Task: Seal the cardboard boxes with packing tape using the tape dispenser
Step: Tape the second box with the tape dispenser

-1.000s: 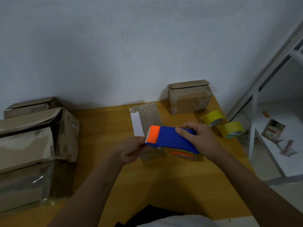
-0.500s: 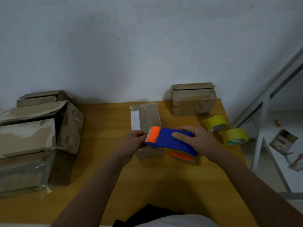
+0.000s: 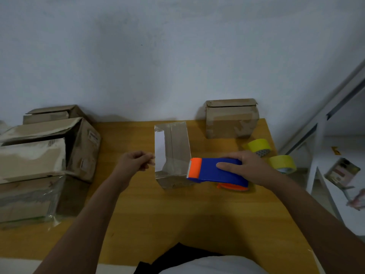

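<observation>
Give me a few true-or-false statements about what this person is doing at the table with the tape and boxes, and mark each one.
1. The right hand holds a blue and orange dispenser. True.
2. The dispenser's toothed orange end points toward the small box in the middle of the table. True.
3. Three yellow tape rolls lie on the table. False: two show, one roll behind the right hand and another nearer the table's right edge.
4. The left hand lies flat on top of the small box. False: it is beside the box's left edge, fingers pinched together.
5. A stack of boxes sits at the table's left. True.
</observation>
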Demonstrator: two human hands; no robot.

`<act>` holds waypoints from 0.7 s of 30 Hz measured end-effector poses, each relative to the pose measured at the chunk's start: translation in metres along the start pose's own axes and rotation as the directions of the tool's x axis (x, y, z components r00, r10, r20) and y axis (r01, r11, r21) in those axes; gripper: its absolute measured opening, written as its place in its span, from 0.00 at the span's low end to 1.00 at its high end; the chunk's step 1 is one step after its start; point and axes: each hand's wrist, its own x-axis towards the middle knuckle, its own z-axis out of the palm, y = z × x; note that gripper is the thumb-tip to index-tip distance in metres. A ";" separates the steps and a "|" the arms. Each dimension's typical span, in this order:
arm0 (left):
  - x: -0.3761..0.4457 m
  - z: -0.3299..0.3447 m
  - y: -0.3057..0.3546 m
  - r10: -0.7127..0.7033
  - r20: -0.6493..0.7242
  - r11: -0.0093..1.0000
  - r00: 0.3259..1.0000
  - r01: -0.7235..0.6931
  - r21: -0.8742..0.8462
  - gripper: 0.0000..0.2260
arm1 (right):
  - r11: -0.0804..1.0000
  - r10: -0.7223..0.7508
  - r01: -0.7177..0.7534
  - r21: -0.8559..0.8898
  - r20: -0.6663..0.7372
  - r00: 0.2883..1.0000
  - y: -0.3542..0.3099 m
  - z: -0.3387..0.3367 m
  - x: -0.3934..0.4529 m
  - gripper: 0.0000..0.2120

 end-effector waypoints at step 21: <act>-0.022 0.026 -0.031 -0.008 -0.233 0.975 0.972 -0.044 -0.217 0.08 | 0.991 -0.127 0.132 -0.016 -0.399 0.908 0.010 0.020 -0.003 0.04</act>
